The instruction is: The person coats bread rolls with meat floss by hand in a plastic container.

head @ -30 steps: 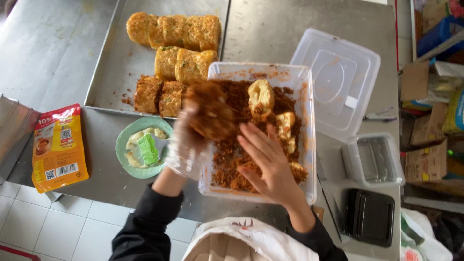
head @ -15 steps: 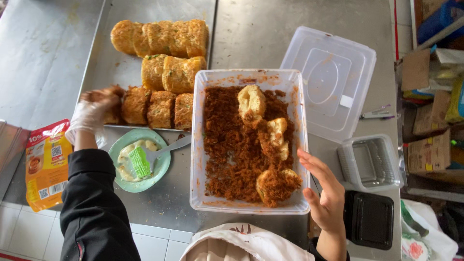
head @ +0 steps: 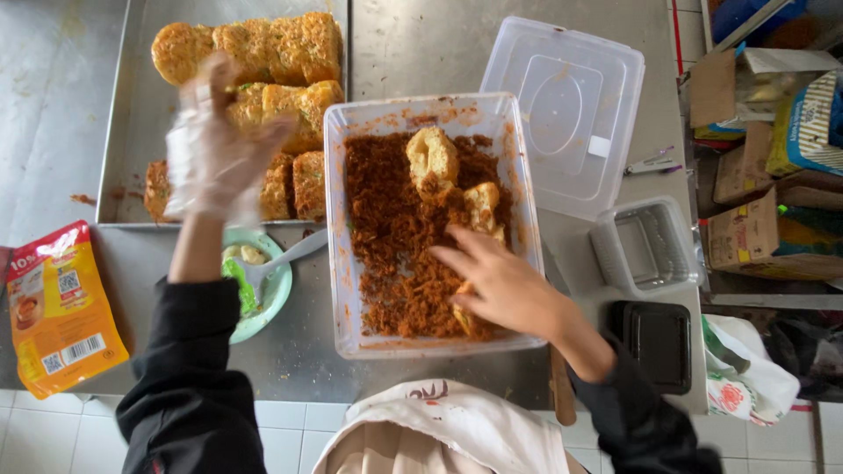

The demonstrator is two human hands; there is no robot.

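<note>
R hand [head: 496, 285] bare, fingers spread, pressing a bun [head: 470, 307] into floss at near-right corner of clear tub [head: 338, 219], tabletop centre, to coat it; gloved L hand [head: 215, 145] open, blurred, over coated buns [head: 263, 66] rowed on steel tray [head: 118, 132], far-left.

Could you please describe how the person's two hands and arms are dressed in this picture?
The left hand wears a thin, clear, crinkled plastic glove. The right hand is bare, with no glove. Both arms are in long black sleeves pushed back short of the wrists.
</note>
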